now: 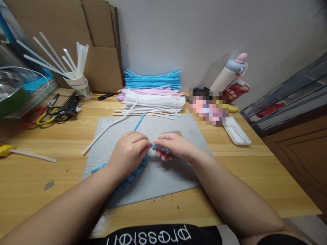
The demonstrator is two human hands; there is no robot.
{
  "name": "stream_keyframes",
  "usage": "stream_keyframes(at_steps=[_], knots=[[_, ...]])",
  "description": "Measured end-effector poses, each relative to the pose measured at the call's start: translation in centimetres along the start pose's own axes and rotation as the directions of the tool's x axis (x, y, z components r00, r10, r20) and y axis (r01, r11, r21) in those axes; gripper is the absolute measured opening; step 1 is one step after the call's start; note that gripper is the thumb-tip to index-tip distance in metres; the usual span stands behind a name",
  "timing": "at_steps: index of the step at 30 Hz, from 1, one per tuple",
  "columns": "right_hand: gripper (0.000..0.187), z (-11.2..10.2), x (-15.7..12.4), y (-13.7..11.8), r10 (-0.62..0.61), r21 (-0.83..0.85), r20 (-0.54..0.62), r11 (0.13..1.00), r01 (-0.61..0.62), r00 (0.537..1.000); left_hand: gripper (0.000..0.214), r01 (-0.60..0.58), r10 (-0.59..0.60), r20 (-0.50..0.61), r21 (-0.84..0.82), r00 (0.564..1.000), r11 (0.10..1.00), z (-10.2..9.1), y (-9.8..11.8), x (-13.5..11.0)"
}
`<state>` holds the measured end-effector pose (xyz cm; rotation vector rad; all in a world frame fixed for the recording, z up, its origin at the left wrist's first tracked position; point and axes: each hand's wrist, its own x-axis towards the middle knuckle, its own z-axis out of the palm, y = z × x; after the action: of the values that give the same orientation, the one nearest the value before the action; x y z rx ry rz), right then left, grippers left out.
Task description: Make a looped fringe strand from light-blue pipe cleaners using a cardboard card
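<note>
Both my hands meet over the grey cutting mat (163, 177), pinching a blue pipe cleaner (139, 122) between them. My left hand (130, 151) is closed on it, with its free end rising toward the far side of the mat. My right hand (173, 146) is closed on the other part, fingers curled. Under my left wrist lies a folded, zigzag blue pipe cleaner piece (133, 173). A long white pipe cleaner (107, 129) lies slanted across the mat's left corner. A small brown card (175, 133) shows behind my right hand.
Stacks of white (153, 102), pink and blue pipe cleaners (153, 80) sit at the back by the wall. Scissors and pliers (51, 110) lie at left, near a cup of glue sticks (76, 78). A white case (236, 131) and a bottle (230, 75) stand at right.
</note>
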<state>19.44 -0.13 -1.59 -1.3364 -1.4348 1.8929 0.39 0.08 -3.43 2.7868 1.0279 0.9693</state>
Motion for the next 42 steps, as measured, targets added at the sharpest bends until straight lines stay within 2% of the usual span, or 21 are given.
stream_keyframes(at_steps=[4, 9, 10, 12, 15, 16, 17, 19, 20, 21, 22, 23, 25, 27, 29, 30, 32, 34, 38, 40, 42], knots=[[0.016, -0.9, 0.6, 0.3, 0.112, 0.229, 0.311, 0.955, -0.189, 0.944, 0.016, -0.06, 0.059, 0.02, 0.042, 0.998, 0.997, -0.3, 0.1, 0.1], [0.017, -1.9, 1.4, 0.6, 0.226, 0.284, 0.451, 0.881, -0.379, 0.863, 0.018, -0.088, 0.087, 0.016, 0.057, 0.996, 0.995, -0.5, 0.2, 0.1], [0.017, -1.9, 1.5, 0.6, 0.234, 0.271, 0.448, 0.884, -0.381, 0.863, 0.019, -0.087, 0.086, 0.025, 0.056, 0.996, 0.995, -0.5, 0.3, 0.1], [0.017, -1.6, 1.4, 0.5, 0.204, 0.209, 0.392, 0.93, -0.302, 0.897, 0.021, -0.077, 0.074, 0.064, 0.043, 0.995, 0.996, -0.6, 0.6, 0.1], [0.018, -0.7, 0.8, 0.3, 0.052, -0.09, 0.205, 0.995, -0.034, 0.977, 0.025, -0.048, 0.045, 0.151, 0.02, 0.987, 0.999, -0.7, 1.0, 0.2], [0.016, -0.3, 0.4, 0.4, -0.049, -0.266, 0.134, 0.96, 0.084, 0.99, 0.026, -0.036, 0.033, 0.179, 0.015, 0.983, 0.999, -0.6, 1.1, 0.2], [0.015, 0.0, 0.0, 0.5, -0.172, -0.457, 0.078, 0.869, 0.189, 0.982, 0.026, -0.021, 0.019, 0.201, 0.008, 0.979, 1.0, -0.6, 1.2, 0.2], [0.015, 0.5, -0.8, 0.9, -0.431, -0.768, 0.046, 0.561, 0.308, 0.901, 0.024, 0.018, -0.014, 0.219, -0.015, 0.976, 1.0, -0.5, 1.3, 0.3], [0.017, 0.7, -1.2, 1.1, -0.524, -0.852, 0.069, 0.412, 0.323, 0.849, 0.023, 0.037, -0.029, 0.218, -0.029, 0.975, 0.999, -0.5, 1.3, 0.3], [0.018, 0.9, -1.4, 1.3, -0.577, -0.893, 0.091, 0.313, 0.322, 0.811, 0.021, 0.051, -0.041, 0.215, -0.041, 0.976, 0.998, -0.5, 1.3, 0.3], [0.02, 1.0, -1.7, 1.5, -0.599, -0.905, 0.097, 0.279, 0.321, 0.795, 0.02, 0.06, -0.048, 0.214, -0.05, 0.976, 0.997, -0.5, 1.3, 0.3], [0.02, 1.1, -1.7, 1.6, -0.594, -0.894, 0.08, 0.312, 0.321, 0.801, 0.019, 0.062, -0.049, 0.216, -0.054, 0.975, 0.997, -0.6, 1.3, 0.3], [0.02, 1.0, -1.6, 1.5, -0.468, -0.761, -0.022, 0.581, 0.289, 0.883, 0.018, 0.059, -0.047, 0.221, -0.05, 0.974, 0.997, -0.6, 1.3, 0.3], [0.024, 0.7, -1.2, 1.0, -0.234, -0.508, -0.073, 0.845, 0.166, 0.97, 0.018, 0.058, -0.049, 0.217, -0.037, 0.975, 0.998, -0.7, 1.3, 0.3], [0.029, 0.1, -0.6, 0.6, 0.029, -0.208, 0.024, 0.978, -0.023, 0.999, 0.018, 0.053, -0.047, 0.214, -0.026, 0.976, 0.998, -0.7, 1.4, 0.2], [0.03, -0.3, -0.3, 0.5, 0.138, -0.064, 0.114, 0.989, -0.132, 0.984, 0.018, 0.048, -0.042, 0.216, -0.023, 0.976, 0.999, -0.6, 1.4, 0.2], [0.025, -1.0, 0.1, 0.6, 0.278, 0.184, 0.303, 0.921, -0.343, 0.912, 0.018, 0.036, -0.03, 0.22, -0.021, 0.975, 0.999, -0.5, 1.5, 0.2], [0.018, -1.5, 0.3, 1.0, 0.304, 0.327, 0.398, 0.834, -0.444, 0.866, 0.018, 0.031, -0.025, 0.223, -0.022, 0.975, 0.999, -0.4, 1.5, 0.1], [0.012, -1.3, 0.3, 2.0, 0.214, 0.383, 0.365, 0.853, -0.355, 0.906, 0.019, 0.026, -0.02, 0.222, -0.026, 0.975, 0.999, -0.3, 1.5, 0.1], [0.011, -0.9, 0.3, 2.3, 0.167, 0.33, 0.319, 0.903, -0.274, 0.933, 0.02, 0.022, -0.015, 0.23, -0.027, 0.973, 0.999, -0.3, 1.6, 0.1], [0.01, -0.5, 0.2, 2.4, 0.102, 0.19, 0.226, 0.971, -0.146, 0.969, 0.021, 0.018, -0.013, 0.245, -0.02, 0.97, 1.0, -0.4, 1.7, 0.1]])
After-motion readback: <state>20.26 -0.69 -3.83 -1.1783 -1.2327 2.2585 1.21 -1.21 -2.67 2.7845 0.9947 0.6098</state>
